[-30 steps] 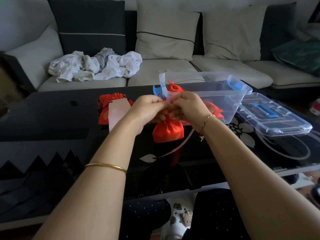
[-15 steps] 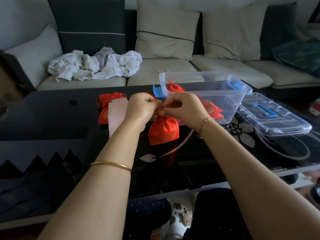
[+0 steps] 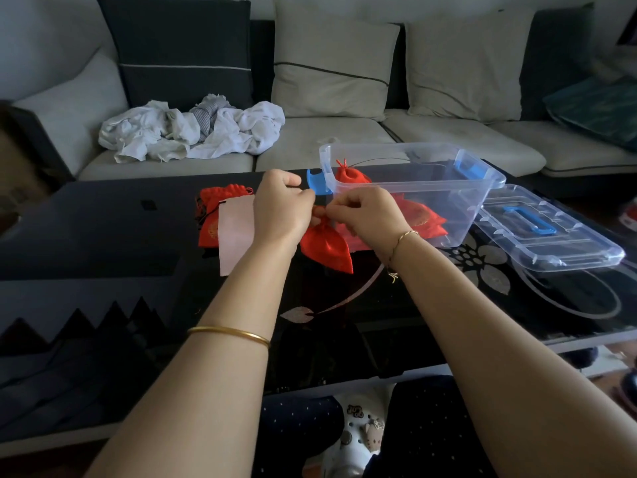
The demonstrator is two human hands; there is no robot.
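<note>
I have the left hand [image 3: 281, 205] and the right hand [image 3: 365, 215] both pinching the gathered neck of the red pouch [image 3: 327, 250], one at its 9 o'clock and the other at its 3. The pouch's body hangs at 6 o'clock below the fingertips, over the tabletop [image 3: 103, 229], with the clear box [image 3: 458, 201] near at 2 o'clock.

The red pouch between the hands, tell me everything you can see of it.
The red pouch is a small bag of shiny, satin-like cloth, plump and gathered at the neck. It hangs tilted over the dark glass table, its lower corner pointing right. The left hand and right hand both pinch its neck; fingers hide any strings.
</note>
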